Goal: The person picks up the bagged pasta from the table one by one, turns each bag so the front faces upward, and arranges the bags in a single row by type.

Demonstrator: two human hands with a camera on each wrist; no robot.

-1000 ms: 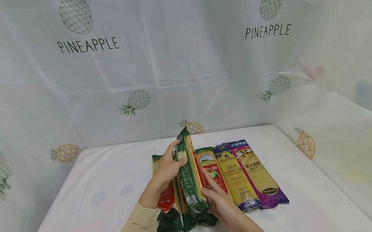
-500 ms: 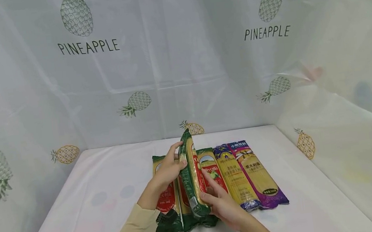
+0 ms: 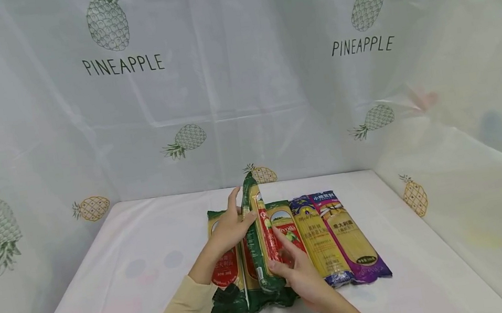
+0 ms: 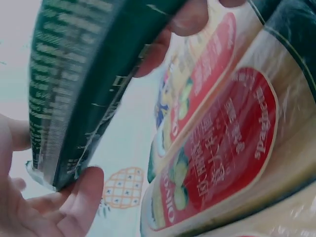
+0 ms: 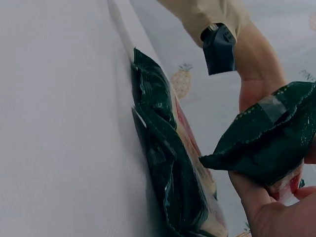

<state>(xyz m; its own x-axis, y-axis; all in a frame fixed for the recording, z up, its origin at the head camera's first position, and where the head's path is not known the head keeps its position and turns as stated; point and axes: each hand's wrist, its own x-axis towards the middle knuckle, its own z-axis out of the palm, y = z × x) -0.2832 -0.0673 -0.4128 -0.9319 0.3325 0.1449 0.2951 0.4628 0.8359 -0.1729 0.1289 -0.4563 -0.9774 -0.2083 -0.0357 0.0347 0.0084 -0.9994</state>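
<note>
A green spaghetti pack (image 3: 263,250) with a red label is held up at a tilt above other packs. My left hand (image 3: 227,232) holds it near the far end, with the thumb on the near face; in the left wrist view that hand (image 4: 59,202) is around the pack's end (image 4: 74,94). Nearer the bottom, my right hand (image 3: 304,276) grips the pack's right side. The right wrist view shows the crimped green end (image 5: 271,133) above the right hand (image 5: 281,212). Underneath lie green packs with red labels, among them a left one (image 3: 228,270) and a right one (image 3: 283,221).
To the right lie a yellow and blue spaghetti pack (image 3: 321,242) and a purple one (image 3: 352,238), side by side. All rest on a white-covered table (image 3: 154,285). A pineapple-print curtain (image 3: 240,73) stands behind and around the sides.
The held pack has turned so more of its red front label faces the head camera. My left index finger now lifts away from the pack's edge. The packs on the table stay put.
</note>
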